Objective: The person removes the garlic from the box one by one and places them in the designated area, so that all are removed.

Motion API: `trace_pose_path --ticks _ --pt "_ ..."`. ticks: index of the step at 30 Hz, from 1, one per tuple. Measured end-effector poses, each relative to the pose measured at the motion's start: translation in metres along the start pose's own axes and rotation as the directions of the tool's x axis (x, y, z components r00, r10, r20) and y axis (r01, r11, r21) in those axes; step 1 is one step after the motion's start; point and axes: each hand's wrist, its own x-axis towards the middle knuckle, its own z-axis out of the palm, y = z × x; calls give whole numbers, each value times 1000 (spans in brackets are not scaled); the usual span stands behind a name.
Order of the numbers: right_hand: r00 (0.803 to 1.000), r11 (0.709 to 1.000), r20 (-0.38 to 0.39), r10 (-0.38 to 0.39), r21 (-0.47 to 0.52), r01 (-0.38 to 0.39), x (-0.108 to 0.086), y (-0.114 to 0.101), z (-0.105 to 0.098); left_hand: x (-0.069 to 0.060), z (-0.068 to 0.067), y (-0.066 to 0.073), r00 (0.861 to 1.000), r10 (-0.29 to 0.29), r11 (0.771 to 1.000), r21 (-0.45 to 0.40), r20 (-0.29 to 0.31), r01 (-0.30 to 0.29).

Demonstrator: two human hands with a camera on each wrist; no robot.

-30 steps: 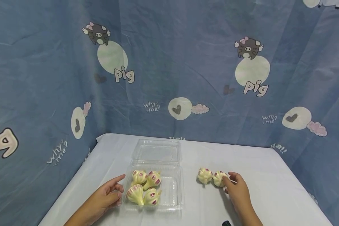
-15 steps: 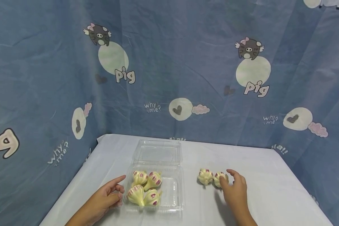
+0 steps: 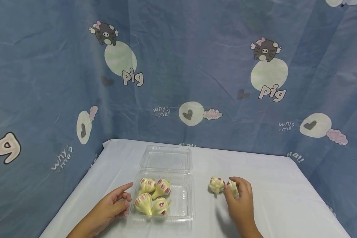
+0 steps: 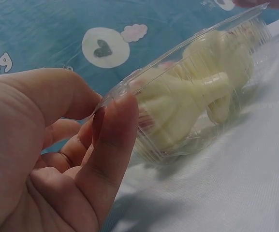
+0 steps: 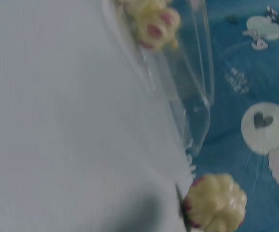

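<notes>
My left hand (image 3: 111, 206) pinches the left rim of a clear plastic clamshell box (image 4: 187, 46), thumb and finger on either side of its edge in the left wrist view. Several garlic bulbs (image 3: 160, 206) with purple streaks lie in the box's left half. At right, my right hand (image 3: 241, 201) hovers with curved, spread fingers over a garlic bulb (image 3: 232, 189), its thumb at the bulb's near left side. Whether it touches the bulb cannot be told. Close by on the left lies another garlic bulb (image 3: 216, 185). The right wrist view shows no hand.
The box's lid (image 3: 166, 159) is folded back, away from me. A white cloth (image 3: 202, 215) covers the table, with blue printed curtain (image 3: 166, 66) behind and at the sides.
My right hand has shifted left across the right-hand loose bulb, its thumb now nearer the left one. Both loose bulbs, the box and my left hand have stayed in place.
</notes>
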Motion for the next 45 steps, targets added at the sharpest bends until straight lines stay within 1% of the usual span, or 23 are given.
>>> trace_pose_path --ticks 3,5,7,9,11,13,14,16,17,18,20,22,23,25,28,29,31,33,36,38,39,43,45 --pt "996 994 -21 -91 57 92 -6 -6 4 2 0 0 1000 0 1000 -4 -4 0" --pt "989 985 -14 -148 86 148 -9 -9 8 3 0 1 1000 6 1000 -7 -1 -6" --pt "982 976 4 -189 107 188 -11 -11 12 4 0 1 1000 15 1000 -10 2 -15" --pt "976 969 34 -215 132 209 -14 -12 16 5 0 1 1000 24 1000 -12 6 -24" --pt "971 965 77 -227 153 214 -16 -14 19 5 0 2 999 36 999 -15 9 -36" --pt "966 963 127 -227 179 202 -19 -17 22 5 1 2 999 42 999 -18 13 -41" --pt "960 959 149 -238 194 208 -21 -18 23 5 1 2 999 35 999 -19 10 -35" --pt "946 948 188 -264 229 220 -24 -21 25 4 1 2 1000 27 999 -20 10 -27" --pt "935 938 198 -295 246 244 -26 -21 27 4 1 2 1000 28 999 -17 12 -27" --pt "922 925 208 -327 272 267 -27 -22 28 4 1 2 1000 28 1000 -14 13 -28" --pt "890 893 217 -401 307 328 -30 -23 30 5 2 2 1000 21 1000 -12 9 -21" --pt "861 866 231 -453 343 364 -32 -25 33 5 2 1 1000 27 1000 -10 11 -27" --pt "850 858 244 -467 358 369 -33 -26 34 5 2 1 1000 29 1000 -10 11 -28" --pt "836 857 286 -468 378 351 -36 -28 38 6 2 1 1000 19 1000 -10 3 -19" --pt "821 882 386 -421 385 271 -40 -32 43 4 1 0 1000 13 1000 -7 -2 -13" --pt "813 887 415 -409 391 247 -40 -34 45 4 1 0 1000 11 1000 -5 -4 -11" --pt "793 892 460 -401 392 224 -41 -37 49 3 0 -1 1000 8 1000 -6 -5 -8" --pt "771 887 483 -416 402 226 -41 -40 52 2 -1 -1 1000 8 1000 -6 -3 -9" --pt "748 885 508 -426 405 229 -41 -46 55 2 -1 -2 1000 8 1000 -10 0 -8" --pt "740 896 535 -407 392 209 -40 -51 56 2 -2 -2 1000 9 1000 -9 0 -9" --pt "739 903 546 -394 379 201 -40 -53 56 2 -2 -2 1000 8 1000 -8 -1 -8" --pt "744 941 591 -310 305 150 -40 -63 58 2 -1 -3 1000 5 1000 -7 -9 -5" --pt "745 954 608 -273 272 128 -40 -67 59 2 -1 -4 1000 -2 1000 -7 -10 2"
